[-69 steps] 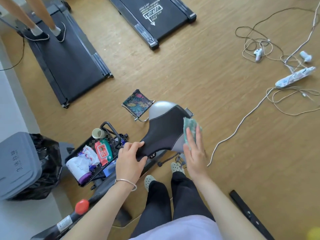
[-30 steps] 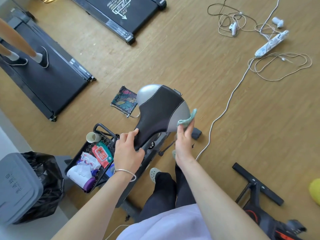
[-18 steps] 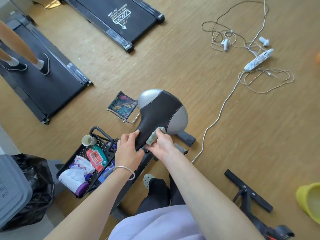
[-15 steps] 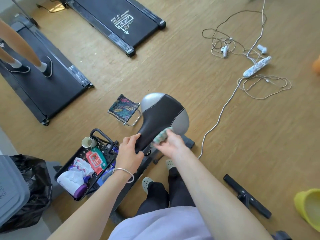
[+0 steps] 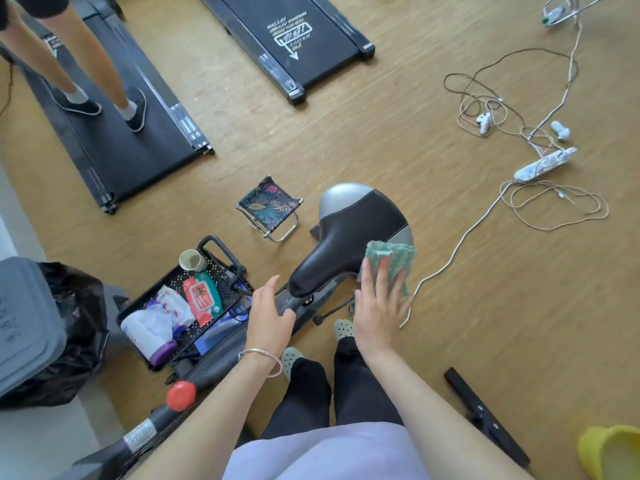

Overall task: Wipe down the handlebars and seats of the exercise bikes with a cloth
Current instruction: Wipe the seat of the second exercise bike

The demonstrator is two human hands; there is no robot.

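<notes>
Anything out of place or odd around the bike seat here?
Floor clutter stands out: a power strip lies among loose, tangled cords, and one white cable trails right up beside the seat being wiped, a likely trip hazard. Nothing looks spilled or broken.

Teal cloth (image 5: pixel 388 261); black-and-grey seat (image 5: pixel 349 233); leaf-patterned stool (image 5: pixel 268 204).

floor: wood (image 5: pixel 381 126) | black treadmill 1 (image 5: pixel 138 150) | black treadmill 2 (image 5: pixel 249 15) | folding stool (image 5: pixel 268 204) | grey bin (image 5: pixel 24 313) | power strip (image 5: pixel 543 164)

Bike seat (image 5: pixel 349 233): smooth black leatherette, grey glossy panels. Cloth (image 5: pixel 391 261): nubby teal microfibre. Floor (image 5: pixel 398 133): matt wood-grain. Stool (image 5: pixel 269 206): printed fabric, chromed tubing.
</notes>
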